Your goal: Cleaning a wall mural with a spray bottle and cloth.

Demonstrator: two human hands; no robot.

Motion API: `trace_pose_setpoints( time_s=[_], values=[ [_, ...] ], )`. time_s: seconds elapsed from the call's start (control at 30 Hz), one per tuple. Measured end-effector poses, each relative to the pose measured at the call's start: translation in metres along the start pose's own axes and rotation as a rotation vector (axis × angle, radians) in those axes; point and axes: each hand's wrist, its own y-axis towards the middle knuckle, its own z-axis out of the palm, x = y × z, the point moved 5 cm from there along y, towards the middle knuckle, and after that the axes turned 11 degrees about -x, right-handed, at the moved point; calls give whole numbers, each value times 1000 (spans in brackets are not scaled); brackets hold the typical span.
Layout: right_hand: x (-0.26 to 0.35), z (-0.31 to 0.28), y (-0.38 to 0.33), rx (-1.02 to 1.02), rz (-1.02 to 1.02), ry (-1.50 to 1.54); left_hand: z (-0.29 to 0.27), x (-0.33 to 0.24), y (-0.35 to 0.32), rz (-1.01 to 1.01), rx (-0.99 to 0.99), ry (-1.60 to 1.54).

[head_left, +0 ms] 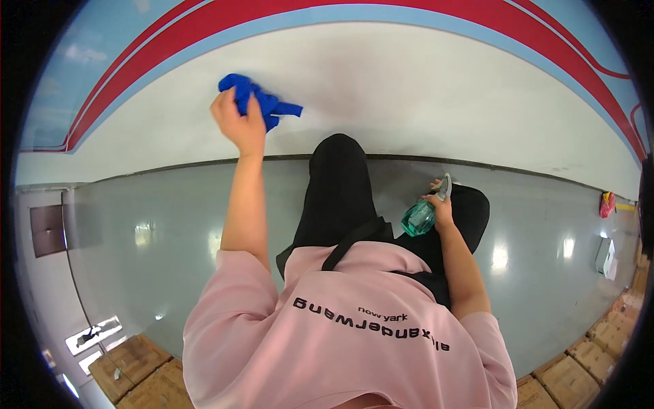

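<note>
My left hand point(240, 121) is closed around a bunched blue cloth point(253, 95), pressed against the lower white part of the wall point(381, 82). One end of the cloth hangs out to the right of my fingers. Down at the right, beside my bent knee, my right hand point(439, 204) grips a spray bottle point(419, 218) by its neck. The bottle is clear green with a pale spray head, and it is tilted. Some fingers of that hand are hidden behind the bottle's head.
Above the white part, the wall carries a red stripe point(409, 12) and light blue areas. A grey glossy floor point(150, 204) meets it at a dark edge. Cardboard boxes point(572, 378) stand behind me on both sides. At the far right lie a red-pink bag point(607, 204) and a white box point(605, 258).
</note>
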Motion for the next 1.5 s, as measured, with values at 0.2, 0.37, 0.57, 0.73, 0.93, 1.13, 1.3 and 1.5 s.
trace_pose_setpoints(
  time_s=[0.2, 0.37, 0.57, 0.73, 0.93, 1.13, 1.3, 1.5],
  values=[
    [6, 7, -6, 9, 51, -3, 15, 8, -29, -7, -43, 2],
    [7, 7, -5, 29, 67, -33, 26, 16, -82, 65, 342, 111],
    [-2, 5, -1, 15, 4, 17, 11, 71, -128, -280, 663, 386],
    [1, 5, -2, 11, 11, 31, -26, 65, -69, -257, 311, 265],
    [2, 7, -4, -3, 2, -13, -15, 87, -49, -445, 220, 196],
    [-3, 6, -2, 30, -2, -4, 24, 75, -75, -676, 66, 214],
    [-4, 3, 3, 38, -2, -49, 22, 80, -85, -1103, 2, -181],
    [-2, 3, 0, 18, 18, -18, 40, 52, -98, -1041, 21, -164]
  ],
)
